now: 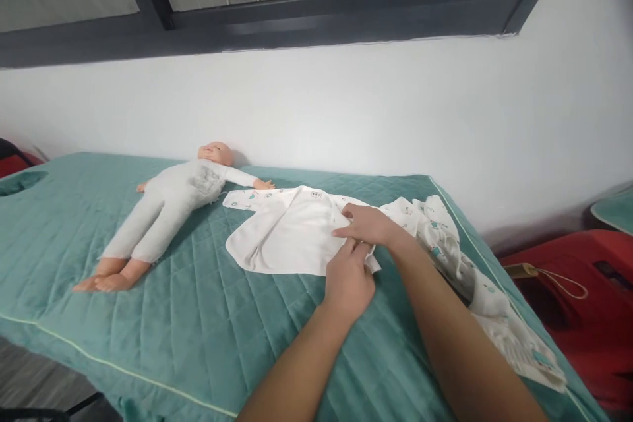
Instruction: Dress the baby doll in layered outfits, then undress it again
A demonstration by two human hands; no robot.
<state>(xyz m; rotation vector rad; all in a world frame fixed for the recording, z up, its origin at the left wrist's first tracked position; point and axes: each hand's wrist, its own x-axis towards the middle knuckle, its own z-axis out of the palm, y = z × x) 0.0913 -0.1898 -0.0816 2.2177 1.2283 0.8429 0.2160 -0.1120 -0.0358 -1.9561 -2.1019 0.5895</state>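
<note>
A white baby shirt (291, 244) with small printed figures on its sleeves lies spread on the green quilted cover, its front flap folded open to the left. My left hand (350, 280) is closed on the shirt's lower right edge, fingers bent over the cloth. Just above it, my right hand (368, 224) is closed on the cloth of the right front, its fingertips partly hidden. The two hands nearly touch. To the left, a baby doll (173, 188) in a white bodysuit lies on its back, one hand close to the shirt's left sleeve.
Crumpled printed baby clothes (487, 297) lie along the right edge of the bed, beside my right forearm. The green quilted cover (212, 343) reaches to the white wall (321, 112). A red plastic object (583, 316) stands to the right, below a barred window (297, 13).
</note>
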